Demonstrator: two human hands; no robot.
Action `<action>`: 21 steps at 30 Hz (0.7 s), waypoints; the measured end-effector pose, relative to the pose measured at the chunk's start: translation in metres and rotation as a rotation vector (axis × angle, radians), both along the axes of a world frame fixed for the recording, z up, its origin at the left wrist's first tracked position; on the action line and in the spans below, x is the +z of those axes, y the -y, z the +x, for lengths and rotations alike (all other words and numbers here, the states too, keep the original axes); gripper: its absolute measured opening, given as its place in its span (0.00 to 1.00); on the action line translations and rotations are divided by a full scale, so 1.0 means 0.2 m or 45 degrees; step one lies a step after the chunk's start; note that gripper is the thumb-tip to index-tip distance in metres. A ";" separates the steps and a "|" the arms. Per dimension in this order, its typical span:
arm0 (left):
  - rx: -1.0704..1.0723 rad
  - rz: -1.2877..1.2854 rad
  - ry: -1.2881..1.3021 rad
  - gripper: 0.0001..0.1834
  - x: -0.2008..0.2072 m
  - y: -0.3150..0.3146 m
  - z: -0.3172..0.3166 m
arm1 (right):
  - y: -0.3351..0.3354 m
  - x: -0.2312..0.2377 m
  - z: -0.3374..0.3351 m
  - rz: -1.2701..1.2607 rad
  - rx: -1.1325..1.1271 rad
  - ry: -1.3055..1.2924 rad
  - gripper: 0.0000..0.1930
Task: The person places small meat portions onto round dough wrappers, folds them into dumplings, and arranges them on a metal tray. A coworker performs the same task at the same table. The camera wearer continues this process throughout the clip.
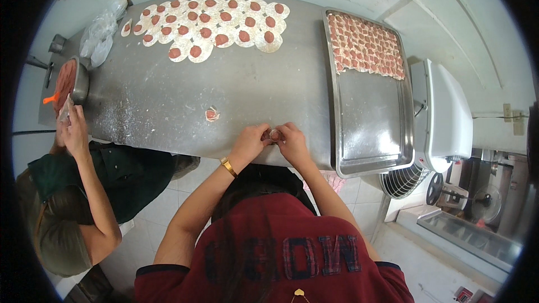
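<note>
My left hand (251, 139) and my right hand (292, 141) meet over the near edge of the steel table (247, 87). Between their fingertips they pinch a small dumpling (274, 134), its pinkish filling showing in the pale wrapper; fingers partly cover it. Left of my hands, a single folded dumpling (211, 114) sits on the metal. Toward the back lie overlapping round wrappers (241, 19), most topped with a dab of ground meat (225, 17). On the right, a large steel tray (370, 118) has close rows of dumplings (368, 45) filling its far part.
At left, a co-worker's hand (74, 126) holds a pale wrapper beside a steel bowl (82, 81) of ground meat with an orange-handled tool (51, 99). A clear plastic bag (101, 39) lies behind. Right of the tray stands a white machine (446, 115) with a wire guard (403, 181).
</note>
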State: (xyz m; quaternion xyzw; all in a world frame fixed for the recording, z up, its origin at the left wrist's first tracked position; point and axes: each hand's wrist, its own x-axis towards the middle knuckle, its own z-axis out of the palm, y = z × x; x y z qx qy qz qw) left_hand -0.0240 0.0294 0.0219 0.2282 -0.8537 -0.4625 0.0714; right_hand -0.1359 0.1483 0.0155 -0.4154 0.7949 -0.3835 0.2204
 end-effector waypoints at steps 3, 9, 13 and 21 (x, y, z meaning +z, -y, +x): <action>0.038 0.029 0.098 0.12 0.00 -0.02 0.00 | 0.00 -0.01 0.03 -0.055 0.026 -0.116 0.13; 0.104 -0.076 0.033 0.13 -0.03 -0.03 0.03 | -0.02 0.02 0.03 -0.059 -0.027 -0.075 0.16; 0.058 -0.056 -0.117 0.12 -0.03 -0.01 0.02 | -0.02 0.03 0.03 0.035 -0.066 0.051 0.17; 0.092 -0.007 -0.027 0.12 -0.04 -0.04 0.00 | 0.00 0.00 0.02 -0.172 0.039 -0.102 0.17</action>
